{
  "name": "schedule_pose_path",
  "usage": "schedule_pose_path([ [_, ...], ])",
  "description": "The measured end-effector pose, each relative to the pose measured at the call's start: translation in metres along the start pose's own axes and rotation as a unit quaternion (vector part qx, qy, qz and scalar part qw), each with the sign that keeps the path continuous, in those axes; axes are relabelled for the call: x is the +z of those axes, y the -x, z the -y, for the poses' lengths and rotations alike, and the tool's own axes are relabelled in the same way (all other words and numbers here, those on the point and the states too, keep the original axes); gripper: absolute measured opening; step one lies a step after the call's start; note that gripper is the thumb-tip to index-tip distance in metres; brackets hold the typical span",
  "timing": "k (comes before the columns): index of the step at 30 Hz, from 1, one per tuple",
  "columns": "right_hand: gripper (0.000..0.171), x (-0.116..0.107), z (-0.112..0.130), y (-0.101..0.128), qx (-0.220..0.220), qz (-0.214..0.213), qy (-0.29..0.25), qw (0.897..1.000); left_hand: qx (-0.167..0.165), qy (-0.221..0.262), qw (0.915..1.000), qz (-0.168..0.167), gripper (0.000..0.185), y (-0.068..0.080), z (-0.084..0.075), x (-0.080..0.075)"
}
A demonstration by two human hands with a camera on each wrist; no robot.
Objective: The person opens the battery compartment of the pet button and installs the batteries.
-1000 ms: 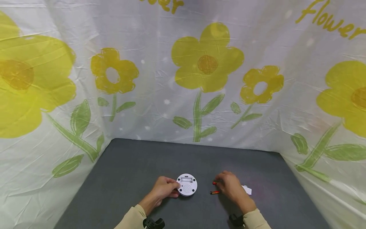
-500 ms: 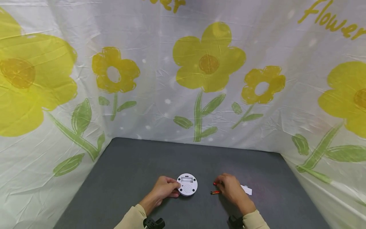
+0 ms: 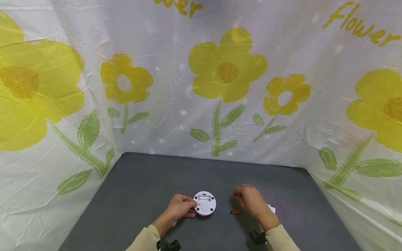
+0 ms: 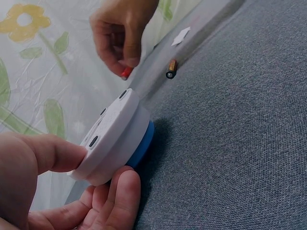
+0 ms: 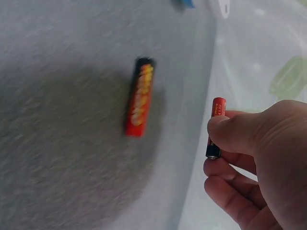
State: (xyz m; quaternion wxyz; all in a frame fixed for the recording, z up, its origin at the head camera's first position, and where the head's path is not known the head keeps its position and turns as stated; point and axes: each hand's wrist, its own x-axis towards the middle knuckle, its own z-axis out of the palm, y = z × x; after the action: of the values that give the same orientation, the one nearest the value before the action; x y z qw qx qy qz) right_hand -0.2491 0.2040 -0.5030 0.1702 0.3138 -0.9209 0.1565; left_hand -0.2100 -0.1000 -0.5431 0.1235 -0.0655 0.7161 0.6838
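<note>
Left hand (image 3: 179, 206) gripped the round white device (image 3: 205, 203) at its left rim, thumb on top, fingers curled under, so the grip was closed on it. The device lay near the front of the bench (image 3: 150, 181), back side up, with an open battery slot and a blue underside showing in the left wrist view. Right hand (image 3: 249, 201) was lifted just off the bench, its grip pinching a red battery (image 5: 216, 127) between thumb and fingers. A second battery (image 3: 235, 211) lay loose on the bench just below that hand, between the hand and the device.

Risks, judged from this: the pinch was only on the lower half of a small, smooth cylinder, so the battery could slip or swing and drop. The loose battery would likely roll if the hand or sleeve brushed it. The device was held from one side only and looked tilted on its rim in the left wrist view, so pushing into the slot might make it skid or tip. Which way round the battery sat could not be told.

The bench had a dark grey felt-like cover. A small white piece (image 3: 272, 208), maybe the slot cover, lay right of the right hand. A white sheet (image 3: 176, 115) printed with yellow flowers walled in three sides.
</note>
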Motion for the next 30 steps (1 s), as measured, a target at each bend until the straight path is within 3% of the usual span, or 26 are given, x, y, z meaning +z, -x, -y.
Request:
schedule_pose_path([
  [10, 0.019, -0.003, 0.025, -0.026, -0.015, 0.026, -0.012, 0.999, 0.003, -0.005, 1.0000, -0.006, 0.023, 0.002, -0.001, 0.001],
  [30, 0.015, 0.019, 0.063, -0.055, -0.057, 0.075, -0.032, 0.995, 0.006, 0.004, 1.0000, 0.000, 0.022, 0.002, 0.000, 0.000],
])
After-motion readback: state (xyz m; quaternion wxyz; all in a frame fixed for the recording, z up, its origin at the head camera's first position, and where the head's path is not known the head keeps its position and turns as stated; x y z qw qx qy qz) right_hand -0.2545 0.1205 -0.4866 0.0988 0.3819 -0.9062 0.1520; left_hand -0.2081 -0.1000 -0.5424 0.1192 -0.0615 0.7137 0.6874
